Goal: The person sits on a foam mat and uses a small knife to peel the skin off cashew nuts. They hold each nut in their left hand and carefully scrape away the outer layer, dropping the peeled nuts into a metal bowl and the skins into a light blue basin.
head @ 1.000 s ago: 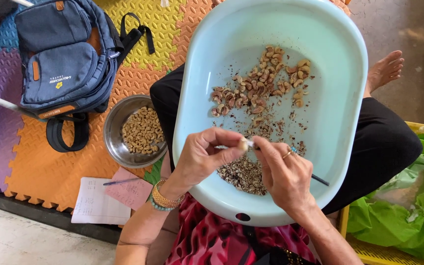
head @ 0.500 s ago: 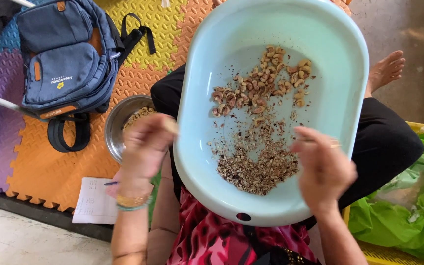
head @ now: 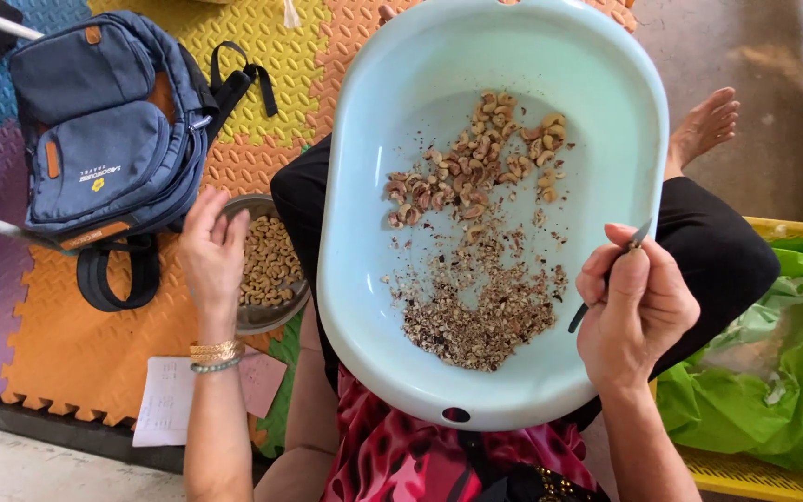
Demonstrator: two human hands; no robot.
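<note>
Pale blue tub point(head: 606, 186) on the person's lap: unpeeled cashews point(head: 476, 158) heaped at the far side, husk bits point(head: 480, 311) piled near the front rim. Steel bowl point(head: 267, 318) just left of the tub holds peeled kernels point(head: 267, 260). Left hand point(head: 211, 251) over the bowl, fingers loosely open, holding nothing visible. Right hand point(head: 634, 307) at the tub's right rim, closed round a thin blade point(head: 638, 237). Blue backpack point(head: 104, 130) beyond the bowl, green bag point(head: 764, 372) at right; foam mat point(head: 76, 344) floor, bare concrete at its edges

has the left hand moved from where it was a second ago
Yes. The left hand went from over the pale blue basin out sideways to the metal bowl of peeled nuts beside it.
</note>
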